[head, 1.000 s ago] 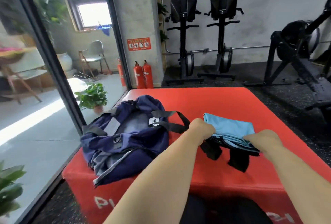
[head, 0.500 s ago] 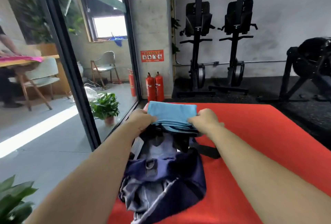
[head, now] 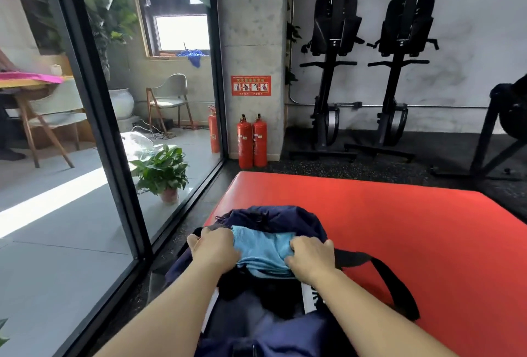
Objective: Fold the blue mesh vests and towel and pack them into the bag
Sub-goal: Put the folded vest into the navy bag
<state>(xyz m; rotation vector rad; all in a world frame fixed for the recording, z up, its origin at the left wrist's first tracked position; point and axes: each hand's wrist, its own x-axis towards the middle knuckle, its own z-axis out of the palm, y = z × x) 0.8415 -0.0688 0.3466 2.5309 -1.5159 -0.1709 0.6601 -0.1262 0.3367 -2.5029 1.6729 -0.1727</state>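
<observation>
1. Moved since half a second earlier: folded blue stack (head: 263, 251), which was held above the far end of the bag (head: 273, 215), came down into the bag's open mouth. Both hands travelled down with it.
2. Location of stack: seated in the mouth of the navy bag, top face still exposed, with the far rim of the bag standing just behind it. It was not fully sunk.
3. Left hand (head: 215, 248): gripped the left edge of the stack, fingers curled over it.
4. Right hand (head: 310, 257): gripped the right edge, knuckles up, fingers curled under the cloth.
5. Progress, as judged: folding appeared finished and packing was in its last part. Left to do were pressing the stack down, letting go and perhaps closing the bag. Whether the stack held every vest and the towel could not be told.
6. Bag: lay on the red padded bench (head: 399, 214), at its left side.
7. Black strap (head: 399, 285): trailed over the bench to the right, apart from the stack.
8. Beyond the bench: glass partition (head: 94, 117) on the left with a potted plant (head: 162, 170) behind it, two fire extinguishers (head: 252, 140) at the pillar, and two upright machines (head: 330, 77) against the wall.
9. Obstructions: only the bag's slack rim, which was judged likely to fold inward and catch the cloth.
</observation>
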